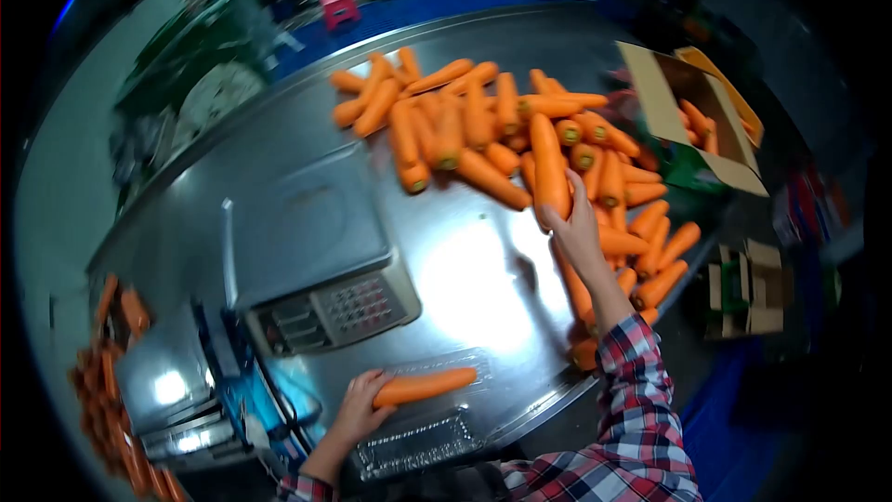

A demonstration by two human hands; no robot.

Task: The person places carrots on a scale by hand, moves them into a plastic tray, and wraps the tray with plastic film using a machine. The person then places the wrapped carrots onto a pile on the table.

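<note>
We grip carrots at the shiny steel table (465, 279).
Our left hand (358, 409) closes on a long orange carrot (423, 388) over the clear plastic tray (478, 360); our right hand (576, 228) clasps a big orange carrot (550, 167) in the pile.

The carrots (465, 121) from 12 to 3 o'clock are bright orange, like the carrot (425, 387) at 6 o'clock. The table (465, 270) is shiny silver-grey and the scale (316, 232) is grey. The sleeve (641, 418) at 5 o'clock is red, white and navy plaid. The box (655, 93) at 2 o'clock is tan, the stool (339, 7) at 11 o'clock pink.
</note>
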